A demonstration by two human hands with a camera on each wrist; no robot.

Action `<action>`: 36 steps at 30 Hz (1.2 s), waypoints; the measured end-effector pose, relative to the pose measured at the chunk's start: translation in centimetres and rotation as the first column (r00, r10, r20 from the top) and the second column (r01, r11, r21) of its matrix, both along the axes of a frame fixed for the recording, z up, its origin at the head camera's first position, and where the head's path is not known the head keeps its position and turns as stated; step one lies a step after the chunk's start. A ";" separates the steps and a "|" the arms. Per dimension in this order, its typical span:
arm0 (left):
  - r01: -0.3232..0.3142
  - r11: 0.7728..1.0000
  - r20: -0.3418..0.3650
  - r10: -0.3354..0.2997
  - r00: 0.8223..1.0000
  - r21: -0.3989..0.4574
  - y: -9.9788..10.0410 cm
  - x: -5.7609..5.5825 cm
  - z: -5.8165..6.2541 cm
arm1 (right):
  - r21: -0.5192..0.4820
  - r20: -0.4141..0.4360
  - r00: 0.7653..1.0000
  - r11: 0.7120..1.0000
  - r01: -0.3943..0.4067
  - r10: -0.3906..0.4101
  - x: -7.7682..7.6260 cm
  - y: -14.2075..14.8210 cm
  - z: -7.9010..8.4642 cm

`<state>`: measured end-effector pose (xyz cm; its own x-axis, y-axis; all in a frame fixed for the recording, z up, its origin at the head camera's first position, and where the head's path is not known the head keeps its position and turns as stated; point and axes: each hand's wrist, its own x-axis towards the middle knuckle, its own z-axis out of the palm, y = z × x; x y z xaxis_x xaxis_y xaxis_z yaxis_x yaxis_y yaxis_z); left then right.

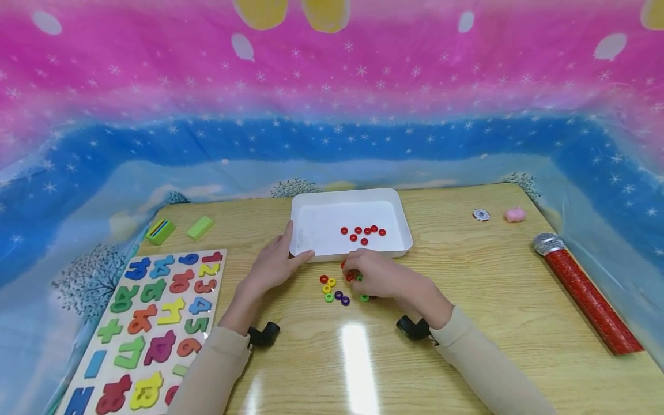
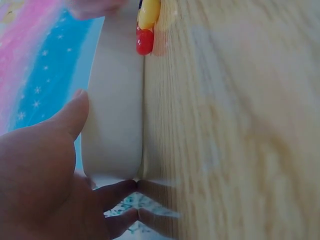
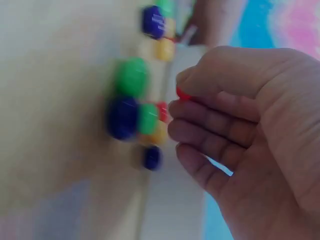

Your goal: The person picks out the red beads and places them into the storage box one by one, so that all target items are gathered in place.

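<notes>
A shallow white tray [image 1: 319, 222] holds several red beads [image 1: 358, 230]. At its front left corner my left hand [image 1: 270, 265] rests with fairly straight fingers, the thumb along the front and the fingers down the side. My right hand [image 1: 378, 275] is over the table just in front of the tray. In the right wrist view it pinches a red bead [image 3: 183, 94] between thumb and fingertip, mostly covered. Loose ring beads in yellow [image 1: 327, 289], green [image 1: 329, 298], purple [image 1: 345, 301] and red [image 1: 324, 279] lie close by, some hidden behind the right hand.
A number puzzle board [image 1: 168, 311] lies at the left, with two green blocks [image 1: 160, 231] behind it. On the right are a poker chip [image 1: 481, 215], a pink pig figure [image 1: 515, 214] and a red microphone [image 1: 591, 294]. A patterned cloth [image 1: 332, 138] hangs behind the table.
</notes>
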<state>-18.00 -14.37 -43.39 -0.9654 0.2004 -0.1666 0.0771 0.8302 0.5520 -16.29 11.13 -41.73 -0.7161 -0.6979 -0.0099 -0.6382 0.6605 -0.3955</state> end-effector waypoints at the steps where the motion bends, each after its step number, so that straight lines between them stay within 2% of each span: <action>1: 0.000 1.000 0.001 0.000 1.000 -0.001 0.0 0.0 0.0 | -0.029 0.006 1.000 0.999 0.014 -0.014 -0.2 0.3 0.3; 4: 0.000 1.000 0.000 0.000 1.000 0.001 0.0 0.0 -0.1 | -0.122 0.021 0.997 0.990 0.072 -0.070 -0.9 1.4 1.1; 7: -0.004 1.000 -0.001 0.004 1.000 0.001 -0.1 -0.1 -0.1 | -0.165 0.050 0.986 0.972 0.165 -0.159 -2.1 2.6 1.4; 10: -0.003 1.000 -0.001 0.003 1.000 0.001 0.0 -0.2 -0.1 | -0.170 0.082 0.965 0.950 0.260 -0.250 -3.7 3.8 0.9; 13: 0.000 1.000 0.001 0.000 1.000 0.004 0.1 -0.3 -0.3 | -0.146 0.095 0.947 0.937 0.319 -0.308 -4.9 4.6 0.2; 20: -0.006 1.000 0.014 0.006 1.000 0.010 -0.1 -0.3 -0.3 | -0.063 0.110 0.930 0.931 0.359 -0.351 -6.0 4.8 -0.3; 26: -0.004 1.000 0.033 0.004 0.999 0.005 -0.1 -0.5 -0.2 | -0.009 0.104 0.929 0.933 0.359 -0.356 -6.0 4.4 -0.2; 31: 0.002 1.000 0.022 -0.002 1.000 0.002 0.0 -0.7 -0.1 | -0.061 0.106 0.927 0.928 0.367 -0.360 -5.6 4.7 0.1; 36: 0.015 1.000 0.020 -0.015 1.000 0.004 0.0 -0.9 -0.1 | -0.163 0.114 0.940 0.927 0.338 -0.322 -4.7 5.2 1.0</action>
<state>-18.93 -14.35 -43.45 -0.9588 0.2157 -0.1849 0.0788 0.8271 0.5565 -20.97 16.29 -40.70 -0.9081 -0.4181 0.0224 -0.3557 0.7422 -0.5681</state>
